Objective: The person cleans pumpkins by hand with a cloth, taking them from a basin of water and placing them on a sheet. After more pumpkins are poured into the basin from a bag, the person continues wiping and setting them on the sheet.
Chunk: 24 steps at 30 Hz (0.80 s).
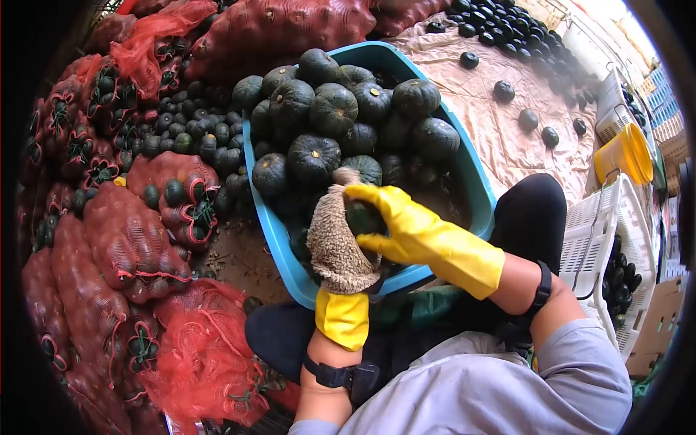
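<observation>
My right hand, in a long yellow rubber glove, curls its fingers and thumb around a dark green pumpkin low in the blue tub. A brown, nubby towelling cloth covers my left hand, which presses against the left side of that pumpkin. Only the yellow glove cuff shows below the cloth; the left fingers are hidden. My right fingertips meet the cloth's upper edge. Just beyond both hands, several dark green pumpkins are heaped in the blue tub.
Red mesh sacks of small round produce are stacked at left, with loose dark green ones nearby. Dark round produce lies on a pinkish sheet at right. White crates and a yellow bucket stand beyond my right knee.
</observation>
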### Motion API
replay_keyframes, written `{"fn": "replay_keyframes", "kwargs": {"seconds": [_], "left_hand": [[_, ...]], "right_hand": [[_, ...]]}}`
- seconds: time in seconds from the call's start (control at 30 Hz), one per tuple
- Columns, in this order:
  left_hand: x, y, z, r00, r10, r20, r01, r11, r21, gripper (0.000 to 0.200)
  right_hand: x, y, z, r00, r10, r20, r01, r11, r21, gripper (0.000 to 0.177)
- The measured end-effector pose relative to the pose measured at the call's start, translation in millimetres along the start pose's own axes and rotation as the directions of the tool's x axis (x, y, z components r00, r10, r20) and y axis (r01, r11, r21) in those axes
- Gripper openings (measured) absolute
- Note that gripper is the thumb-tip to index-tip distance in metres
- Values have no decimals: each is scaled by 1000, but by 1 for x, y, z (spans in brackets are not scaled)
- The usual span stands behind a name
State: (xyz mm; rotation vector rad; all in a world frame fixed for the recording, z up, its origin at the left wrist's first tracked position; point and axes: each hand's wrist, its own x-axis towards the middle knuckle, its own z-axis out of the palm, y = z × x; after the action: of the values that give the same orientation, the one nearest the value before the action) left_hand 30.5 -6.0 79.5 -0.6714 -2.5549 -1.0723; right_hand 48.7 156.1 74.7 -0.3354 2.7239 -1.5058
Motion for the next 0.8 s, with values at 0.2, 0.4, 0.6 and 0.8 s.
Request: {"fn": "replay_keyframes", "kwargs": {"seconds": [0.2, 0.4, 0.6, 0.8], "left_hand": [[-13, -50, 4, 996, -27, 81, 49, 958, -281, 91], [-2, 19, 0, 981, -129, -148, 72, 938, -338, 54], [-11, -34, 2, 996, 63, -57, -74, 973, -220, 61], [2, 4, 24, 921, -388, -39, 284, 735, -616, 58]], "right_hand": [[-10, -14, 13, 963, 260, 66, -220, 626, 748, 75], [-5, 32, 45, 969, 198, -151, -11, 639, 769, 70], [-13, -22, -10, 1000, -25, 19, 25, 1000, 19, 74], [2, 8, 45, 894, 409, -184, -199, 729, 654, 61]]}}
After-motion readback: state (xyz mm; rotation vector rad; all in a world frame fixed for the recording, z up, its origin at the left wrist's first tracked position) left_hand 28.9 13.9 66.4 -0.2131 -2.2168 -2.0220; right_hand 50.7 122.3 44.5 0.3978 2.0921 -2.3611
